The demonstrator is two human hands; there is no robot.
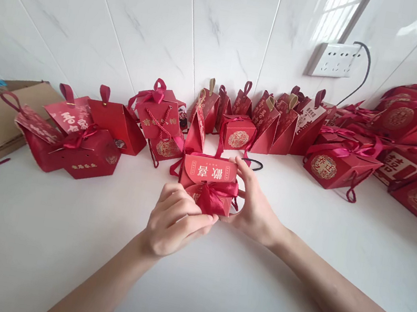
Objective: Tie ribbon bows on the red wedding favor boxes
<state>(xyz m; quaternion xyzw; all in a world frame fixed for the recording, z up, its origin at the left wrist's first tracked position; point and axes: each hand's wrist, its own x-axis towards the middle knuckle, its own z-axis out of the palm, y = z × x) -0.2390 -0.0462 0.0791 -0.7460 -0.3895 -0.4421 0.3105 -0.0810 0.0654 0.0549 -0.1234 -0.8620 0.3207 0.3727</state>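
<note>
Firstly, from my distant station, I logged two bare hands meeting over the white counter (35, 255) at one red ribboned box (209, 169). Left hand (177, 220): fingers curled in, grasping the box at its near-left corner and near side. Right hand (255, 209): spread around the right end, digits at the far and near corners, grasping that end. Key relation: the box lay between the two, ahead and to the right of the left hand, directly left of the right hand. Neither hand was the nearer; both had contact. The top flap's long edge ran left to right, crosswise to my view, lettering inverted to me. Long axis of the whole box: could not call, its sides being mostly covered. The bow (217, 197) lay on top, toward the right hand. Whether the base touched the counter, I could not tell.

Just beyond, I noted a triangular box (196, 135) and a small emblem box (239, 139). Behind these, a row of upright boxes (263, 128) stood near the tiled wall (137, 6).
</note>
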